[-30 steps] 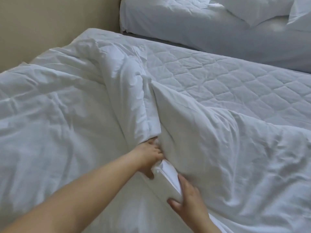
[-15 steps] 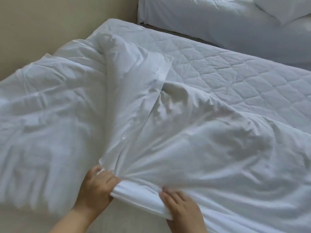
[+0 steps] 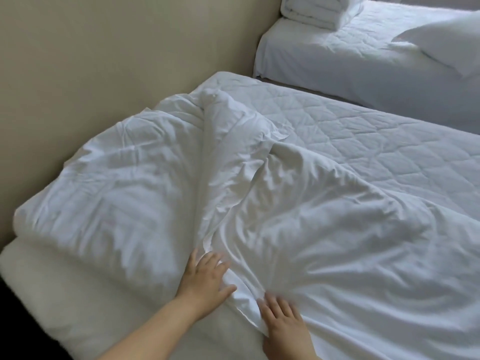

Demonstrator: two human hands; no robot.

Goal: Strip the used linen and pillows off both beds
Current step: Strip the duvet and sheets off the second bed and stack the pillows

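A crumpled white duvet [image 3: 298, 216] lies across the near bed, over its quilted mattress pad [image 3: 376, 141]. My left hand [image 3: 205, 279] rests flat on the duvet's folded edge near the bed's front, fingers spread. My right hand [image 3: 285, 323] lies beside it on the same edge, fingers straight and slightly blurred. A bunched fold of the duvet [image 3: 220, 141] runs from the hands up toward the wall. On the far bed [image 3: 337, 63] sit a white pillow [image 3: 446, 42] and a stack of folded linen [image 3: 317, 9].
A beige wall [image 3: 117, 61] runs along the left side of both beds. A narrow gap [image 3: 324, 96] separates the two beds. The near mattress's bare front edge [image 3: 65, 294] shows at lower left.
Both hands have let go of the duvet edge they gripped and now lie flat on it. The raised fabric has sunk down. The view has lifted, showing more of the far bed.
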